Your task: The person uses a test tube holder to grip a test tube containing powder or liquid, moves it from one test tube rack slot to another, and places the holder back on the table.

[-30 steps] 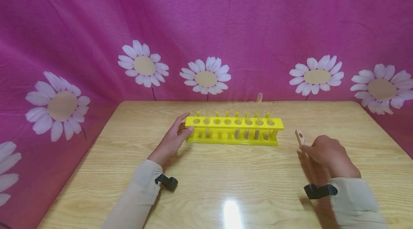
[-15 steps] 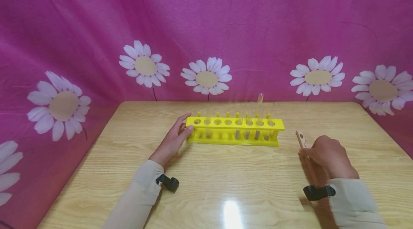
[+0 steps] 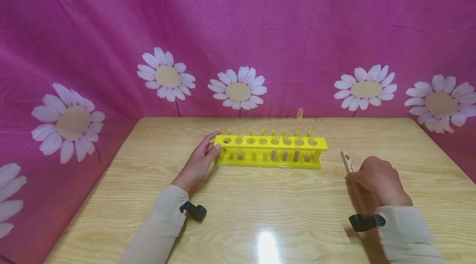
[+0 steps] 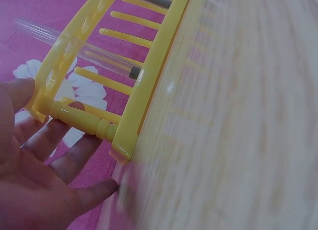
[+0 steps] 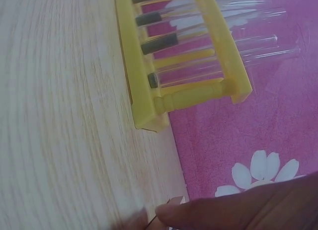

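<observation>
A yellow test tube rack stands upright on the table. My left hand holds its left end, the thumb at the front of the top plate and the fingers behind. The left wrist view shows those fingers around the end post. Clear test tubes with dark grey stuff at the bottom fill several holes on the right; one more test tube stands near the left end. To the right of the rack, my right hand pinches a wooden test tube holder, its lower part partly hidden by the hand.
The wood-grain table runs back to a magenta cloth with white daisies. Another clear tube rises above the others at the rack's back right. Thin yellow pegs line the rack's rear. Both wrists carry small black cameras.
Almost nothing differs. The view shifts slightly, and the hands, the rack and the test tube holder keep their places.
</observation>
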The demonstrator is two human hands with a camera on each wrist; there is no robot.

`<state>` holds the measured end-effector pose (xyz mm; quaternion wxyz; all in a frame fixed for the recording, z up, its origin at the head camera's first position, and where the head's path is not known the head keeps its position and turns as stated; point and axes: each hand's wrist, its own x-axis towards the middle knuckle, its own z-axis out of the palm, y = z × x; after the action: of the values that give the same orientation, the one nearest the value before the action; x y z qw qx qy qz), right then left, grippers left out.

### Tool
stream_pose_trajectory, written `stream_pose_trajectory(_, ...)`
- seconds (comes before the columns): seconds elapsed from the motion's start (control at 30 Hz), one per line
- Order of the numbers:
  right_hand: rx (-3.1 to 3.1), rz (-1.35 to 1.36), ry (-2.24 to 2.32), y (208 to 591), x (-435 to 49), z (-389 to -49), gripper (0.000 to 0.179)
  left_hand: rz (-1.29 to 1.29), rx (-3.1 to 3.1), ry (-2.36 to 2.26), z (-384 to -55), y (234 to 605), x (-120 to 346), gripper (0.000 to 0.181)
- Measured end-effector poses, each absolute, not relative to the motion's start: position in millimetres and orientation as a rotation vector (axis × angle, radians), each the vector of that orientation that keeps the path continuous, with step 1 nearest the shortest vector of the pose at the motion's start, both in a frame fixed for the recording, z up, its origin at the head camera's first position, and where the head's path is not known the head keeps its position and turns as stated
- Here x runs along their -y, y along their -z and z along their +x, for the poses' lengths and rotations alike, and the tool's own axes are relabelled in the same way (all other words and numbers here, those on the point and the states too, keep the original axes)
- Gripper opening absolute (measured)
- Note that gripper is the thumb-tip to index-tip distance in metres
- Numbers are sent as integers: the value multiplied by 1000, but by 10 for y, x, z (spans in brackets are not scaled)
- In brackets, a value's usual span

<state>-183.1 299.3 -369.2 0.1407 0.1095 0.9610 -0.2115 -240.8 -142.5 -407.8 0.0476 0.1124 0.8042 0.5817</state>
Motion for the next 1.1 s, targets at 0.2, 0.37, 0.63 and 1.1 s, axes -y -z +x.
stream_pose_trajectory(0.2, -2782, 323, 609, 3694, -2975, -1814, 33, 328, -2490, -1769, -2392, 4055, 1409, 47)
stream_pose_trajectory(0.37, -2802, 303, 591, 3689, -2959, -1795, 34, 327, -2490, -1794, -2386, 4036, 1404, 44)
stream_pose_trajectory(0.63, -2821, 294, 558, 3682, -2947, -1776, 34, 355, -2471, -1836, -2396, 4035, 1402, 39)
stream_pose_trajectory(1.1, -2842, 278, 546, 3676, -2967, -1775, 28, 312, -2474, -1839, -2388, 4006, 1393, 42)
